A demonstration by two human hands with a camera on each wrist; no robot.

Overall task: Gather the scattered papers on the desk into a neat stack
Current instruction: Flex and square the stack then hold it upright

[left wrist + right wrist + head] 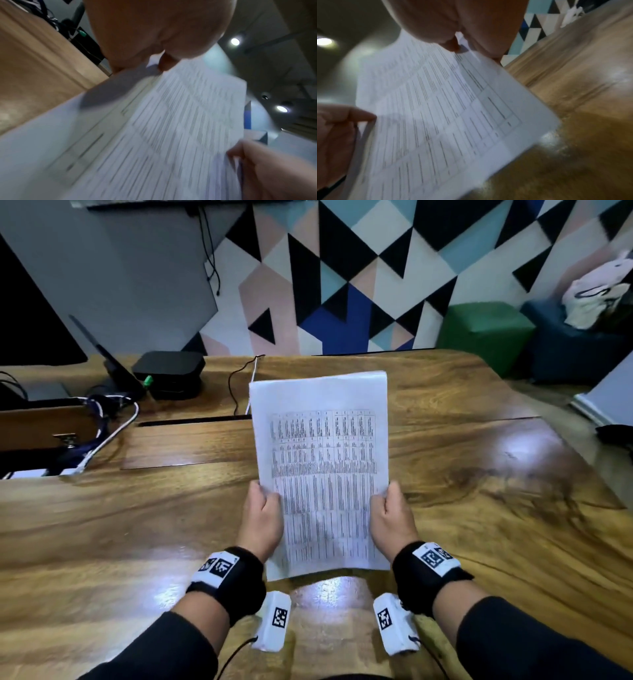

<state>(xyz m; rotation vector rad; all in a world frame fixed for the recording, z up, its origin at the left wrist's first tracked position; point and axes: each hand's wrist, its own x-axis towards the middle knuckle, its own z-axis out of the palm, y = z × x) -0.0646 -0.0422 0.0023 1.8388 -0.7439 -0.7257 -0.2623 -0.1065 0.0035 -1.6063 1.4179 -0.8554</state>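
Papers (322, 460) are held as one sheaf above the desk (479, 474), lifted clear of the wood and tilted toward the wearer, printed tables facing up. The sheaf is pinched at its two long sides: the left hand (262, 517) grips the left edge and the right hand (390, 517) the right edge, thumbs laid on the top sheet and fingers curled beneath.

Squaring appears to be the step in hand. It would be done best with the grip loosened slightly, the sheaf stood on its lower edge and tapped on the desk, then turned and tapped on a long side, so that the offset sheets seen at the near corners in the wrist views are brought flush. Too tight a pinch would likely lock the misalignment in; too loose, and sheets could slide out.

The fingers under the sheaf are hidden, so their spread cannot be told. The sheet count cannot be judged. Both wrist views are blurred, and the print cannot be read. No loose papers are seen elsewhere on the desk.
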